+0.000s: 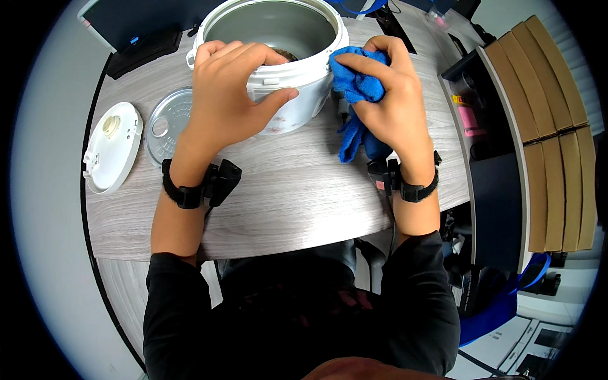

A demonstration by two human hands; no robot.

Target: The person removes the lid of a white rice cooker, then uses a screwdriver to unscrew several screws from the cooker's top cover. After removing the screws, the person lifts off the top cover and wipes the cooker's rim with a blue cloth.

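Note:
A white rice cooker body (pixel 294 104) without its lid stands upright at the table's far side, its grey inside showing. My left hand (pixel 228 95) is over its near left rim, the fingers curled above the opening and the thumb outside along the wall. Bunched in my right hand (pixel 399 88) is a blue cloth (pixel 358 79), pressed against the outside of the rim on the right. The cloth's loose end hangs down beside the cooker. Something dark and round (pixel 286 55) shows in the cooker's bottom, mostly hidden by my left fingers.
Left on the grey wood-grain table (pixel 285 209) lie a white oval lid (pixel 114 155) and a round metal inner lid (pixel 166 136). Behind them is a dark monitor (pixel 142 22). At right stands a shelf unit (pixel 497 209) with brown cardboard boxes (pixel 538 76).

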